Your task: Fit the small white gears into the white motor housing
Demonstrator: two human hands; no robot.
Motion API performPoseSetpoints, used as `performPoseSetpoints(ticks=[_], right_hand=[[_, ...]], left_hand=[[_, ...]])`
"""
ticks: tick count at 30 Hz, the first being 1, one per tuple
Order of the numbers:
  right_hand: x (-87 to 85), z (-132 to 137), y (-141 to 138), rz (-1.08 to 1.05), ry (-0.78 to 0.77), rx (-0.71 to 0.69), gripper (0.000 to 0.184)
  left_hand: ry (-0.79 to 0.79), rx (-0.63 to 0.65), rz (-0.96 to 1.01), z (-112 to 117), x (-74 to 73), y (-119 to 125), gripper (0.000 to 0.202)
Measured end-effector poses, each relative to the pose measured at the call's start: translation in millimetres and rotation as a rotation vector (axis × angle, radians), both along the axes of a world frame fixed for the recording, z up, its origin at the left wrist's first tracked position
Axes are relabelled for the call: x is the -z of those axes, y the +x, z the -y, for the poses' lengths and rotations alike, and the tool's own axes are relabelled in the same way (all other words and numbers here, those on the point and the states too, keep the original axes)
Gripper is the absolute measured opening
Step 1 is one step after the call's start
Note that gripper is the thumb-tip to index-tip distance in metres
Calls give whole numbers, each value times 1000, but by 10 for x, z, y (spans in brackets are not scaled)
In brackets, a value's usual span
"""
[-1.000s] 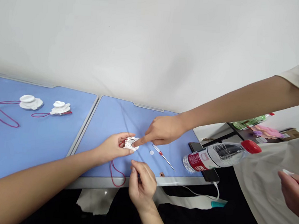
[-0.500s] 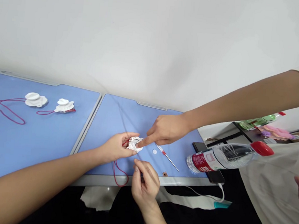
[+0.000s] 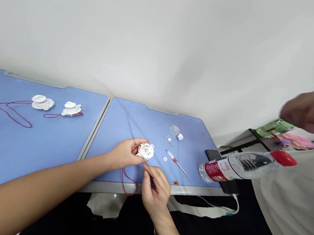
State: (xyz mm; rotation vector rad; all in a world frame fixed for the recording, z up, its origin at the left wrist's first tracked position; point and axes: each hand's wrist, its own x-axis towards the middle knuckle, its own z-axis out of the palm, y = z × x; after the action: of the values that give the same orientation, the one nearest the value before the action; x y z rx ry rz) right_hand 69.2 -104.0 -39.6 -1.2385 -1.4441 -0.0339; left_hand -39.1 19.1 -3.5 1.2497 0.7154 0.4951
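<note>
My left hand [image 3: 127, 153] grips a small round white plastic part [image 3: 145, 151] just above the blue table [image 3: 134, 126]; a red cord [image 3: 127, 182] hangs from the part over the table's front edge. My right hand [image 3: 155, 188] hovers just below the part, thumb and forefinger pinched together near its lower edge; what they pinch is too small to make out. A small screwdriver with a red band [image 3: 177, 164] and a white disc [image 3: 165, 159] lie to the right of the part.
Another person's blurred hand [image 3: 306, 111] is at the far right, with a water bottle [image 3: 245, 165] below it and their pale garment [image 3: 289, 200]. Small clear and white pieces [image 3: 175, 130] lie farther back. Two white parts with red cords [image 3: 54, 107] rest on the left table. A phone [image 3: 224, 184] with cable sits at the table corner.
The other person's hand, which was pointing at the white part, has pulled away to the far right. My hands kept their places around the part; the view shifted slightly left.
</note>
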Motion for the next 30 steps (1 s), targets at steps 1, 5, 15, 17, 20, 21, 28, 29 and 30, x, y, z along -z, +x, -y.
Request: performPoseSetpoints(ticks=[1,5,15,17,20,21,28,29,30], right_hand=[[-20,-1,2,-16,-22,-6,31],[-100,-27,45,-48,-55,43,26],[-195,-176,243,81,-117,128,13],[-208,-182,249,108,-161,99,12],[-218,-189,249,132,-195,85,12],[-221,-191,249,141,-200,83,13],[-233,-206,238,222,-224,105,11],[-230,-212,230,231,-222,113,11],[-227,-219,221,238,-217,122,10]], left_hand=[[3,-3,0,6,8,4,72],[13,-9,35,32,41,24,74],[111,16,11,58,63,25,73],[156,30,-10,63,69,22,72],[249,51,-63,68,73,19,71],[292,55,-85,69,74,16,70],[608,55,-189,66,96,-23,61],[622,55,-188,64,100,-27,60],[628,52,-184,62,103,-29,59]])
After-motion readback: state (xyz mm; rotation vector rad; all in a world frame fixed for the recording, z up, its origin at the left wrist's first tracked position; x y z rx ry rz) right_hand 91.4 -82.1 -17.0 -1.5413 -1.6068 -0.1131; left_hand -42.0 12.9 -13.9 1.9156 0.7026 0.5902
